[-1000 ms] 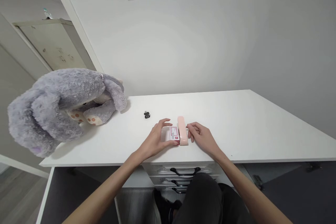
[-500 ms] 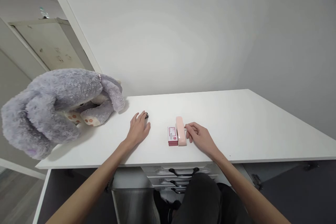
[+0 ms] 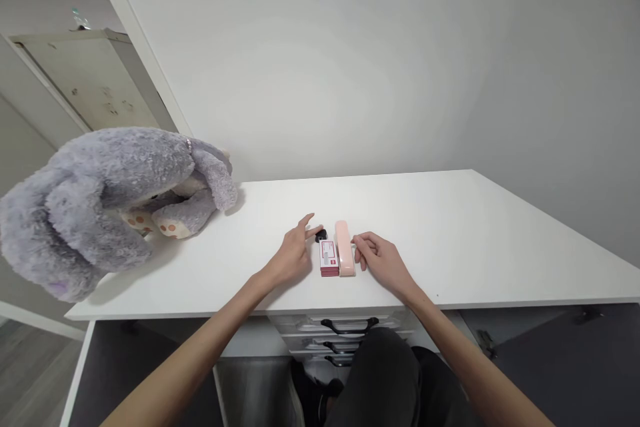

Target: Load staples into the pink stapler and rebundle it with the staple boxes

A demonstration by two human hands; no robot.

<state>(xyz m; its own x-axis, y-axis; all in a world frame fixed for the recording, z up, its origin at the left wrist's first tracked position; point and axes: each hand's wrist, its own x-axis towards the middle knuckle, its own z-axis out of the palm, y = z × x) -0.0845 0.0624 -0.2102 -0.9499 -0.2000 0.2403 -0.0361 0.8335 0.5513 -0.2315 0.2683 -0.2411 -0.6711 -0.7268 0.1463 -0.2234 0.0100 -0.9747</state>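
On the white tabletop, my left hand [image 3: 294, 250] has its fingers stretched out and apart. One fingertip touches a small black object [image 3: 321, 235], whose kind I cannot make out. This object lies against the far end of a small stack of red-and-white boxes [image 3: 329, 257]. Right beside the boxes lies a long pink stapler [image 3: 344, 248], pointing away from me. My right hand [image 3: 381, 259] rests at the stapler's right side, fingers curled in and thumb against the index finger. Its fingertips are at the stapler's edge, not wrapped round it.
A large grey plush toy [image 3: 125, 180] is slumped over the table's left end. A wall stands behind the white table [image 3: 440, 227]. Below the front edge are drawers with black handles [image 3: 350, 327] and open dark cabinet doors [image 3: 575, 360]; my knees are close under the edge.
My left hand has slid to the right along the tabletop, and the black object has moved with it up to the boxes. My right hand, the boxes and the stapler have stayed put.
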